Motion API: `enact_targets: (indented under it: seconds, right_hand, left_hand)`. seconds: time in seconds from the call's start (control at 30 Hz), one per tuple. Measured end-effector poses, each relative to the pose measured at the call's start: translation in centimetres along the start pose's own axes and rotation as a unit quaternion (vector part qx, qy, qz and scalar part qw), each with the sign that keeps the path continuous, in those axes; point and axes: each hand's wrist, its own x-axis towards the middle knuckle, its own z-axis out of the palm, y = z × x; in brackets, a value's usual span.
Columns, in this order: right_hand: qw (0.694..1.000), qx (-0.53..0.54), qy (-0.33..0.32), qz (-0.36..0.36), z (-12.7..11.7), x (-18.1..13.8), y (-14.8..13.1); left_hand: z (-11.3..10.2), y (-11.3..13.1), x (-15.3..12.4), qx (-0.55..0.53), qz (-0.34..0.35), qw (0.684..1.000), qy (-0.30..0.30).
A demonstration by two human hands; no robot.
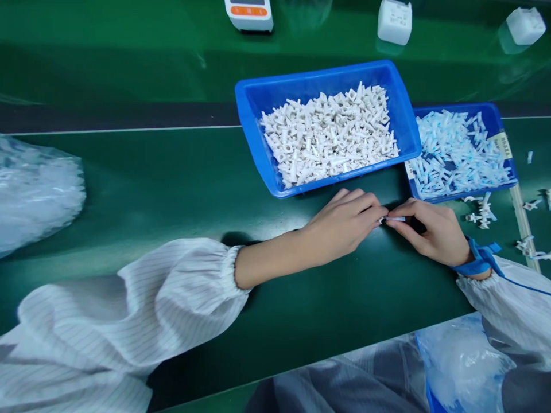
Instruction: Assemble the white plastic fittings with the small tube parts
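My left hand [344, 225] and my right hand [430, 229] meet over the green table, just in front of two blue bins. Both are closed in a pinch on one small white plastic part [391, 218] held between the fingertips. A blue strap [477, 261] circles my right wrist. The larger blue bin [253, 100] holds a heap of white plastic parts [329, 135]. The smaller blue bin [495, 117] to its right holds pale blue-white parts [456, 152].
Several loose white parts [482, 211] lie right of my hands. A clear plastic bag [37, 189] sits at the far left, another bag [460, 361] by my lap. A white device [249, 14] and two white blocks [395, 22] stand at the back.
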Motion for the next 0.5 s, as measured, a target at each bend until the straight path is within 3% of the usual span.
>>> enact_targets:
  seconds: [0.5]
  right_hand:
    - [0.999, 0.047, -0.006, 0.007, -0.36, 0.78, 0.03]
  left_hand:
    - [-0.25, -0.4, 0.33, -0.085, -0.039, 0.996, -0.002]
